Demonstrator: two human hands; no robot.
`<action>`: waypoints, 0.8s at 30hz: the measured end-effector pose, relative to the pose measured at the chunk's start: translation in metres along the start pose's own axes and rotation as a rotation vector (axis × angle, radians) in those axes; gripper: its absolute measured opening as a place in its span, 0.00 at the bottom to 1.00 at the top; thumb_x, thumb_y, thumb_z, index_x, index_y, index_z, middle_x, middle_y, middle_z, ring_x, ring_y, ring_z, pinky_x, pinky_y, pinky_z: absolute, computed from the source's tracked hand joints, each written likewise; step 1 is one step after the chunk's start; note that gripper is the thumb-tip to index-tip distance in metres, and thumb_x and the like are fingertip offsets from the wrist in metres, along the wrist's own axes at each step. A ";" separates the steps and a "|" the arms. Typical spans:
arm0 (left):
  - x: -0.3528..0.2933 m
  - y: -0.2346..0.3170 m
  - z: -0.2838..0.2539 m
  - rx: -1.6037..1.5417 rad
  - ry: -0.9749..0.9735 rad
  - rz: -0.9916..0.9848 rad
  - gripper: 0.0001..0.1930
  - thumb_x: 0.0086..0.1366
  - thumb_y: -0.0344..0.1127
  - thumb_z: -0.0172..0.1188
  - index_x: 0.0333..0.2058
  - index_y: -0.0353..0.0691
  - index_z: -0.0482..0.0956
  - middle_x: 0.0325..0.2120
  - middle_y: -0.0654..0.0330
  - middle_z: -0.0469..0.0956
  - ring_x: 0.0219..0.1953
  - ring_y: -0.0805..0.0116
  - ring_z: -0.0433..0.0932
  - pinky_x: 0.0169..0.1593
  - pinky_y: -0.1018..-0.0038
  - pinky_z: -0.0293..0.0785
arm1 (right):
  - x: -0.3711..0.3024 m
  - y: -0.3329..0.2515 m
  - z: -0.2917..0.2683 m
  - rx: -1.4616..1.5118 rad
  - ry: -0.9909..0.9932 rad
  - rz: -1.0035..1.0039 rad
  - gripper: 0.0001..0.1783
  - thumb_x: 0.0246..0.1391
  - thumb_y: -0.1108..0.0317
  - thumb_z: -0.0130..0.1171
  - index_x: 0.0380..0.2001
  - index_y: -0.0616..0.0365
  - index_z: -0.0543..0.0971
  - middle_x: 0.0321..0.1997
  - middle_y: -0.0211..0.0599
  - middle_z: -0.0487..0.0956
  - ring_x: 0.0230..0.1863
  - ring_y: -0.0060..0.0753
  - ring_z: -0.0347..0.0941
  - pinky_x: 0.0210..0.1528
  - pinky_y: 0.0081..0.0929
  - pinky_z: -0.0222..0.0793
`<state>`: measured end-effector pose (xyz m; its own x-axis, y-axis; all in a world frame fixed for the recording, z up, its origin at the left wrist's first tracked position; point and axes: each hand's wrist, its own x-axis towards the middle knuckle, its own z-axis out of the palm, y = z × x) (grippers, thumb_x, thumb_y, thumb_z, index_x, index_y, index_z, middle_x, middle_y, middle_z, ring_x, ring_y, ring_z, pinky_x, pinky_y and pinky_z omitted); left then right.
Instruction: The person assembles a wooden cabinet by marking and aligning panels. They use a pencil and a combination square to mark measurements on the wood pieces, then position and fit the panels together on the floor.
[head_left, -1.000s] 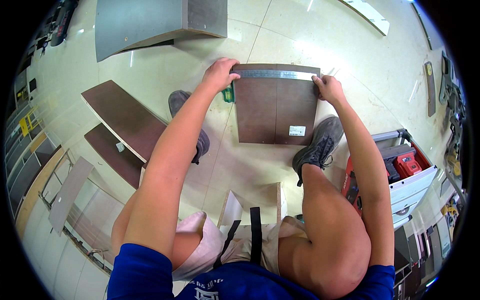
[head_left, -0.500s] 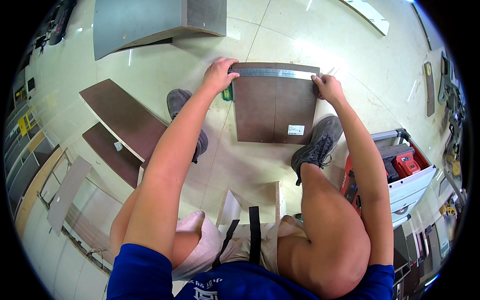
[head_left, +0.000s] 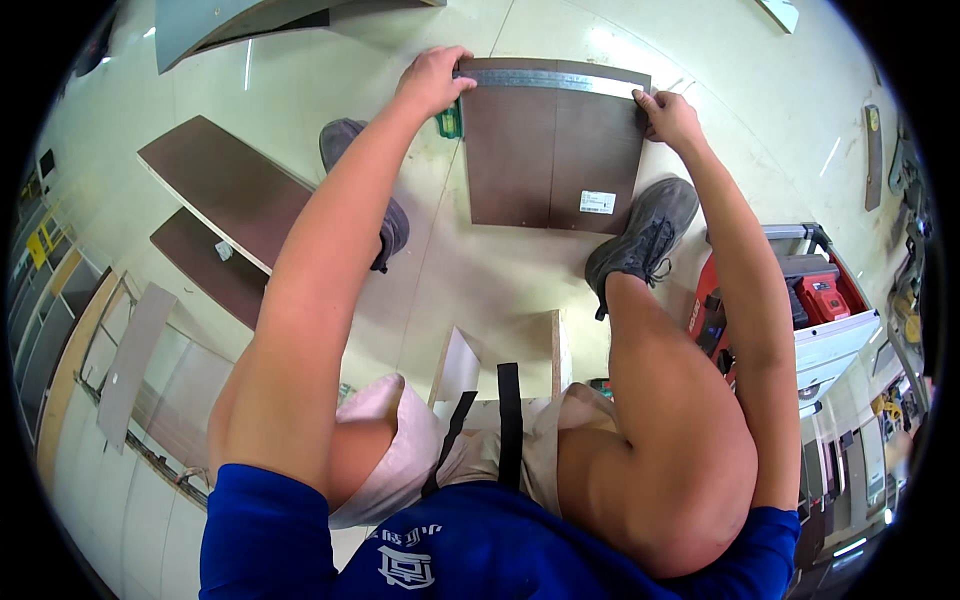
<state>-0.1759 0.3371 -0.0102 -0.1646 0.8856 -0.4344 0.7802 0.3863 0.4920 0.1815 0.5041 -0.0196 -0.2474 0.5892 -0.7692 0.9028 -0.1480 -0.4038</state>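
Observation:
A brown board (head_left: 510, 160) with a white label (head_left: 598, 203) lies between my shoes, a thin line running down its middle. Across its far end rests a steel ruler (head_left: 545, 80). My left hand (head_left: 432, 82) pinches the ruler's left end at the board's far left corner. At the other end, my right hand (head_left: 672, 117) has its thumb on the ruler and its fingers curled at the board's right edge, partly hidden. Just below my left hand, a small green object (head_left: 449, 120) sits beside the board; its kind is unclear.
Two brown boards (head_left: 235, 185) lie at the left, one overlapping the other. A grey cabinet piece (head_left: 225, 22) is at the far left. To my right stands a toolbox (head_left: 845, 335) holding a red battery-like part (head_left: 822, 298). White-sided panels (head_left: 558, 355) stand close between my legs.
The whole view has shifted, so the board, ruler and hands appear higher in the picture. Both hands keep their hold at the ruler's ends.

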 end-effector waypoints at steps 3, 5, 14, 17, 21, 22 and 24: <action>0.002 0.000 0.000 0.013 -0.005 -0.013 0.23 0.55 0.38 0.72 0.50 0.43 0.81 0.40 0.54 0.83 0.44 0.56 0.81 0.51 0.64 0.76 | -0.002 -0.002 -0.001 -0.006 0.003 0.012 0.32 0.61 0.39 0.59 0.29 0.65 0.81 0.22 0.41 0.82 0.22 0.31 0.82 0.30 0.27 0.78; 0.002 -0.002 0.000 -0.017 -0.032 -0.041 0.23 0.55 0.38 0.72 0.50 0.43 0.81 0.38 0.55 0.83 0.44 0.57 0.81 0.50 0.65 0.77 | -0.003 -0.002 -0.001 -0.016 -0.011 0.022 0.33 0.60 0.38 0.60 0.29 0.66 0.81 0.22 0.41 0.82 0.23 0.31 0.82 0.30 0.27 0.79; 0.002 -0.006 0.000 -0.105 -0.046 -0.049 0.25 0.54 0.40 0.74 0.51 0.44 0.81 0.36 0.57 0.83 0.41 0.61 0.81 0.48 0.66 0.78 | -0.002 0.000 0.000 0.015 -0.003 0.034 0.34 0.58 0.38 0.61 0.30 0.66 0.82 0.23 0.40 0.82 0.23 0.30 0.82 0.29 0.26 0.79; 0.002 -0.007 0.001 -0.094 -0.042 -0.039 0.25 0.54 0.40 0.74 0.51 0.44 0.81 0.36 0.57 0.83 0.41 0.61 0.81 0.48 0.66 0.78 | -0.002 -0.001 -0.002 0.017 -0.010 0.040 0.33 0.58 0.38 0.61 0.29 0.65 0.82 0.23 0.41 0.82 0.23 0.30 0.82 0.29 0.26 0.79; 0.001 -0.003 -0.001 -0.085 -0.054 -0.089 0.25 0.54 0.39 0.74 0.51 0.45 0.80 0.37 0.57 0.83 0.41 0.61 0.81 0.48 0.67 0.77 | -0.011 -0.012 -0.014 -0.073 -0.086 0.009 0.27 0.59 0.45 0.63 0.32 0.65 0.82 0.25 0.40 0.83 0.26 0.29 0.82 0.32 0.28 0.78; 0.000 -0.001 -0.001 -0.078 -0.061 -0.101 0.25 0.54 0.39 0.73 0.52 0.45 0.80 0.37 0.56 0.83 0.42 0.60 0.81 0.48 0.66 0.77 | -0.012 -0.018 -0.020 -0.126 -0.125 -0.010 0.25 0.60 0.48 0.63 0.33 0.65 0.82 0.26 0.40 0.83 0.27 0.30 0.82 0.34 0.29 0.78; 0.002 0.008 -0.004 -0.065 -0.074 -0.114 0.25 0.55 0.39 0.73 0.52 0.45 0.80 0.38 0.56 0.83 0.42 0.60 0.81 0.49 0.65 0.77 | -0.008 -0.009 -0.046 -0.118 -0.013 -0.280 0.20 0.59 0.55 0.64 0.43 0.63 0.80 0.31 0.39 0.85 0.32 0.29 0.82 0.39 0.30 0.77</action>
<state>-0.1723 0.3434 -0.0042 -0.2031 0.8144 -0.5436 0.7177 0.5014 0.4831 0.1920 0.5369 0.0129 -0.4966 0.5836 -0.6426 0.8332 0.1130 -0.5413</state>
